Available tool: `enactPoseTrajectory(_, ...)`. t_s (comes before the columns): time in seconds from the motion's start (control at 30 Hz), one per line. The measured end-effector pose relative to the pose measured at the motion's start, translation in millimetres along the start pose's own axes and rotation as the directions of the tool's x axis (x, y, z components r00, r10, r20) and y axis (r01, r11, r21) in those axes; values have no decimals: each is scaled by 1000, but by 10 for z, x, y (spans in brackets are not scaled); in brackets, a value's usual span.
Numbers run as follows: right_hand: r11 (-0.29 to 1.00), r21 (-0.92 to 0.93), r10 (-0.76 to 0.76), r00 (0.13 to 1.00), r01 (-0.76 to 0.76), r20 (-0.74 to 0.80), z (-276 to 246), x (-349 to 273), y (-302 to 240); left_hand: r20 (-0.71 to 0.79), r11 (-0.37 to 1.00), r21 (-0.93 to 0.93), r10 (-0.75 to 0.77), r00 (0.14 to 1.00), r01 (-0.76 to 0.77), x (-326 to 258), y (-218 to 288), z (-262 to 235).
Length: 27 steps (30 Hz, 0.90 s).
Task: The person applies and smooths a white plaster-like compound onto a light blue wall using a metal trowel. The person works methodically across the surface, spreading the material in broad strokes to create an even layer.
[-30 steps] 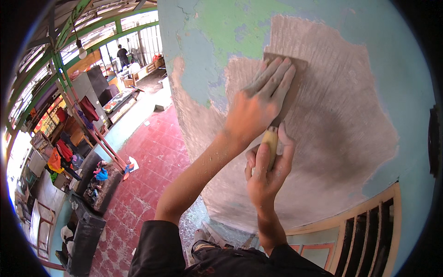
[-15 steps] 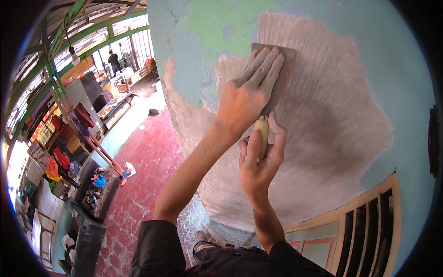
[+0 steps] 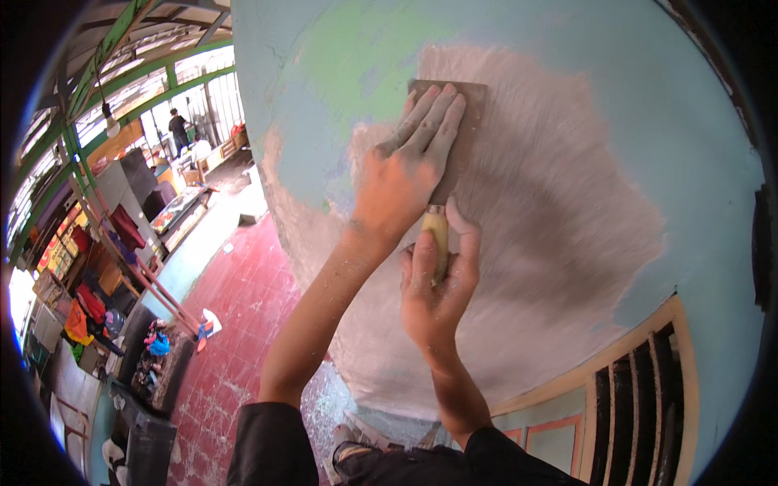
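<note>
On the wall before me lies a scraper with a broad, dull metal blade (image 3: 470, 121) and a yellowish handle (image 3: 438, 243). My right hand (image 3: 442, 292) is closed around the handle from below. Stretched flat across the blade, my left hand (image 3: 413, 162) presses it toward the wall with dusty, whitish fingers. Much of the blade's left side is hidden under that hand. Around the blade spreads a bare grey-brown patch (image 3: 559, 202) of plaster. Green paint (image 3: 356, 57) and blue paint (image 3: 697, 186) border it.
A wooden-framed opening with dark bars (image 3: 640, 405) sits low at the right. Red floor tiles (image 3: 243, 300) on the left carry pale flakes. Clothes (image 3: 81, 320) and a dark bench-like block (image 3: 150, 437) stand farther left. Another person (image 3: 178, 130) is far off at the back.
The scraper and both hands have slid slightly up the wall, closer to the top of the bare patch. My view has turned a little, shifting the scene left and down. Both hands keep their hold.
</note>
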State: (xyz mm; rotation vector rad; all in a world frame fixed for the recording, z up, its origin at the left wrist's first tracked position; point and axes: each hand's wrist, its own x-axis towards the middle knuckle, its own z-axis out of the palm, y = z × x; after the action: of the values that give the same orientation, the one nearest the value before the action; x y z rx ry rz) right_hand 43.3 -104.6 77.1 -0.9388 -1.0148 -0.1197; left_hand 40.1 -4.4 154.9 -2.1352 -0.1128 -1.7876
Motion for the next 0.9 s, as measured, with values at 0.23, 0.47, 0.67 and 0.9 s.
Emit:
enactPoseTrajectory(0.23,1000,-2,-23,999,23,37,-89,-144,-28,22,997,-72,-25,999,26,-119,59,26)
enactPoseTrajectory(0.47,1000,18,-9,1000,9,28,-76,-212,63,-25,994,-107,-42,999,39,-120,76,23)
enactPoseTrajectory(0.67,998,63,2,1000,-3,16,-3,-140,-23,-29,986,-157,-59,998,54,-32,53,2)
enactPoseTrajectory(0.9,999,30,-17,1000,17,-9,30,-51,13,9,992,-121,-18,1000,19,5,21,-17)
